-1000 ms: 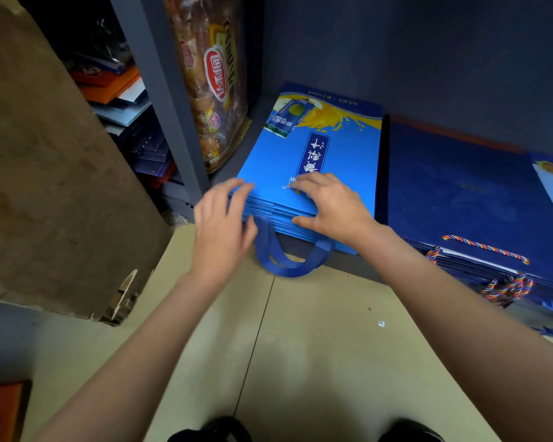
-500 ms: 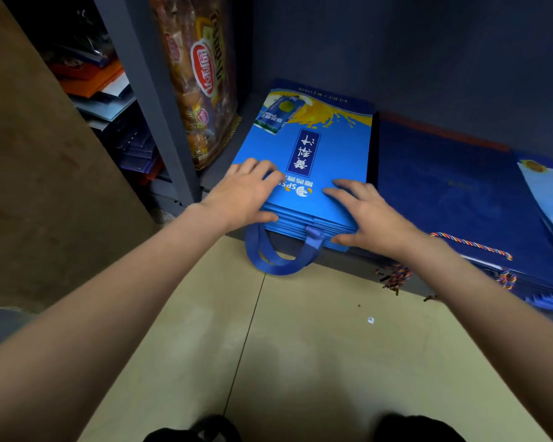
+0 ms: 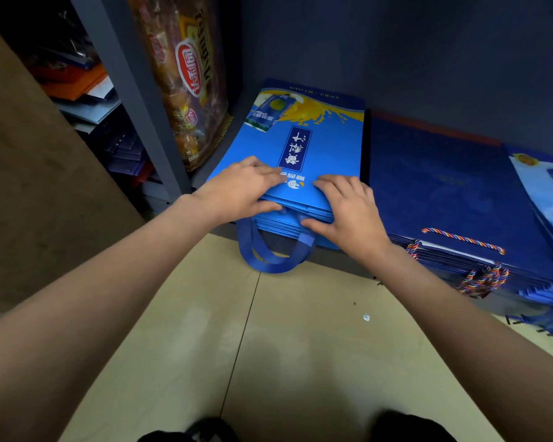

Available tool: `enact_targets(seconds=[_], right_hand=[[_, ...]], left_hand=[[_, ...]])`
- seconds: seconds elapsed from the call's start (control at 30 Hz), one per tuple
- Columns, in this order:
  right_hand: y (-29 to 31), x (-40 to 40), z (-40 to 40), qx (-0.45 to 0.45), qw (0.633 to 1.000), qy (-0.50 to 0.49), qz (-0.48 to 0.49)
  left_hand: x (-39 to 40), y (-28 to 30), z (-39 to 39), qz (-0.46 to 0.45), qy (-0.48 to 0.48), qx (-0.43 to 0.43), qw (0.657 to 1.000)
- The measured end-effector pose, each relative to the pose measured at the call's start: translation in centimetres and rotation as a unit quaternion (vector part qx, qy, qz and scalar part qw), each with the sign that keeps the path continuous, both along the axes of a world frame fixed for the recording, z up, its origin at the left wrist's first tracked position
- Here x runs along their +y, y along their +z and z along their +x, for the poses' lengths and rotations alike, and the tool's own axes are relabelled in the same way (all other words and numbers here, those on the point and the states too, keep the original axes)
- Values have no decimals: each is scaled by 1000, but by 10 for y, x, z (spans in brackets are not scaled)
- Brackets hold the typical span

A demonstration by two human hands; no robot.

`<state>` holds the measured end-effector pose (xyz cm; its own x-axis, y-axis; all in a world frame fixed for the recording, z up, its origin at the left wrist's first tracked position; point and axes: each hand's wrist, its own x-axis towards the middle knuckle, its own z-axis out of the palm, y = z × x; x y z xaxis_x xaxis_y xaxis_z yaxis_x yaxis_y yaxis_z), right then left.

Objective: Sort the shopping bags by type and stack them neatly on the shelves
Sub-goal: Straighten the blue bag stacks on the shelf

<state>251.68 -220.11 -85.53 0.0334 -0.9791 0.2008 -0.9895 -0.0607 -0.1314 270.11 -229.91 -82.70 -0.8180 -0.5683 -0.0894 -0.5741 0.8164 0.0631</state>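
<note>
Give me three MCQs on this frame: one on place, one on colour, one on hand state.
1. Where does the light blue bag stack lie?
A. On the floor tiles
B. On the low shelf, left of the navy stack
C. On top of the navy stack

2. What colour are the strap handles hanging from the light blue stack?
A. Blue
B. Orange
C. White

3. What are the two hands doing?
A. Both hang idle above the floor
B. Both lift one bag clear of the shelf
C. Both rest on the front edge of the light blue stack

Answers:
1 B: the stack sits on the shelf with the navy stack to its right.
2 A: the straps are plain blue; the multicoloured cords belong to the navy stack.
3 C: the left hand and right hand lie fingers on top, thumbs at the front edge.
</note>
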Motion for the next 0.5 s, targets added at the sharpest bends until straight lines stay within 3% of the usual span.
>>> enact_targets(seconds=[0.13,0.33,0.5], right_hand=[[10,-4,1,-38,999,-11,2],[1,-3,27,128,988,-81,-41],[-5,-8,41,118,981,-152,-15]], left_hand=[[-3,4,1,-28,-17,6,999],[-1,-1,1,-44,-20,-9,999],[2,-11,2,-44,-13,6,999]])
